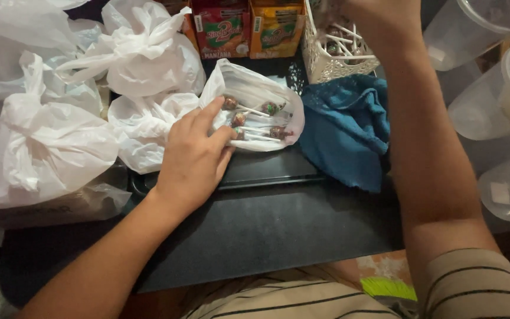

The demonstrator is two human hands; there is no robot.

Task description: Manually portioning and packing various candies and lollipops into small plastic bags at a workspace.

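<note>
Several lollipops (259, 121) lie loose in the open white bag (249, 88) under my left hand's (193, 156) spread fingers and could spill; my right hand (379, 20), above the bag at the white basket (326, 65), hides its grip.

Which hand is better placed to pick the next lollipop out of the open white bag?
Left hand: its fingers already rest on the lollipops in the bag. The right hand is up at the white basket.

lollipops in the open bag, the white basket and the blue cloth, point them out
lollipops (259, 121), head view, on the white sticks inside the open bag
white basket (326, 70), head view, on its lattice front wall
blue cloth (343, 127), head view, on the middle of its folds
</note>
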